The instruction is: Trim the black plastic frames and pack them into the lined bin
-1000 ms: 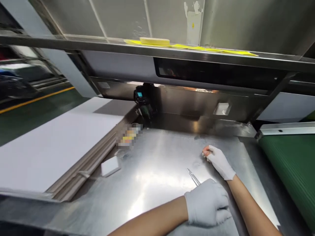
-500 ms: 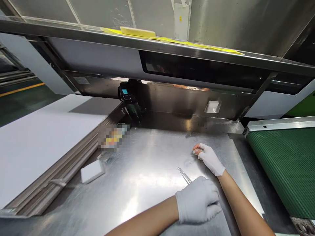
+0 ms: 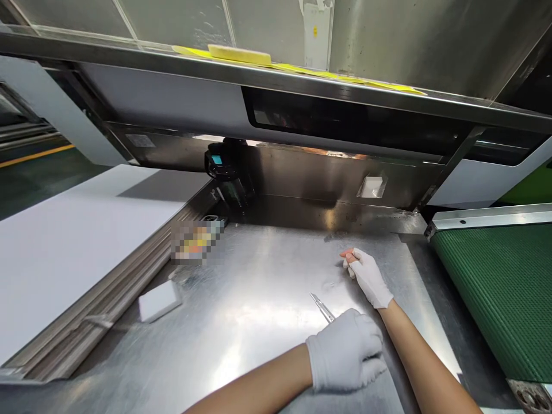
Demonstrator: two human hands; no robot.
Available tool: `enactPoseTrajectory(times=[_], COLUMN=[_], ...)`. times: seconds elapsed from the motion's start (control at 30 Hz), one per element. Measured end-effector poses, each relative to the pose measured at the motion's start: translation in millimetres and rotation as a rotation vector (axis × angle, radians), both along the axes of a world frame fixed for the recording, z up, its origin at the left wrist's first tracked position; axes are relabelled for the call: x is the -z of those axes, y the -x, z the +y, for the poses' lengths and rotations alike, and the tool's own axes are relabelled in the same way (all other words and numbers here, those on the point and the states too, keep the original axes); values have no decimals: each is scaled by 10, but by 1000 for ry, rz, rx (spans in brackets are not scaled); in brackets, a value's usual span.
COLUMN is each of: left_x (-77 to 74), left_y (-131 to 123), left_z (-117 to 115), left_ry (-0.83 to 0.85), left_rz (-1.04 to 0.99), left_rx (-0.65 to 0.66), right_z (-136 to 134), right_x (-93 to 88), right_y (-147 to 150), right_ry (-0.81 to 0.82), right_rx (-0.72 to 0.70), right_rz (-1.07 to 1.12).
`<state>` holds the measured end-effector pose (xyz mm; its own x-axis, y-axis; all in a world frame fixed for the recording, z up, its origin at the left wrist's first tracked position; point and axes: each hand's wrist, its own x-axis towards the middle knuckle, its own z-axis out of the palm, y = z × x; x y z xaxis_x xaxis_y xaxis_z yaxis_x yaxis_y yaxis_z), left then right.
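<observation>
My left hand (image 3: 347, 351), in a white glove, is closed low over the metal table. A silver utility knife (image 3: 322, 309) shows beyond its far side, blade pointing up and left. The knife's rear end is hidden by the hand, and I cannot tell whether the fingers grip it. Farther off, my right hand (image 3: 366, 276) wears a white glove with bare thumb and index tips. Its thumb and index lie close together and the other fingers curl under. Whether anything small sits between them cannot be made out.
A white block (image 3: 160, 301) and a blurred-out item (image 3: 197, 241) lie on the metal table (image 3: 254, 276) at left. A dark jug (image 3: 228, 175) stands behind. White sheets (image 3: 95, 230) are stacked left, a green conveyor belt (image 3: 495, 287) runs right, and a metal shelf (image 3: 310, 83) crosses above.
My right hand's fingers have shifted slightly, with the index finger straighter. My left hand and the utility knife have stayed in place.
</observation>
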<state>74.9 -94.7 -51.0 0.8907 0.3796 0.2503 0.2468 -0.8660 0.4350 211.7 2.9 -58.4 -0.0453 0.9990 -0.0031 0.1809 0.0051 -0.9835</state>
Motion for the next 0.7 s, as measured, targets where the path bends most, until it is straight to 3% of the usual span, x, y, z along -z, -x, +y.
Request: enactPoseTrajectory(times=[0.23,0.7], left_x=[15,51], left_y=[-5,-17], left_z=[-3,-3], left_ry=[10,-8], left_rz=[0,-10], left_rx=[-3,1], right_z=[76,80], right_x=[31,93], right_y=[-71,-76], right_ry=[-82,-83], right_rx=[204,204], right_rz=[2,-41])
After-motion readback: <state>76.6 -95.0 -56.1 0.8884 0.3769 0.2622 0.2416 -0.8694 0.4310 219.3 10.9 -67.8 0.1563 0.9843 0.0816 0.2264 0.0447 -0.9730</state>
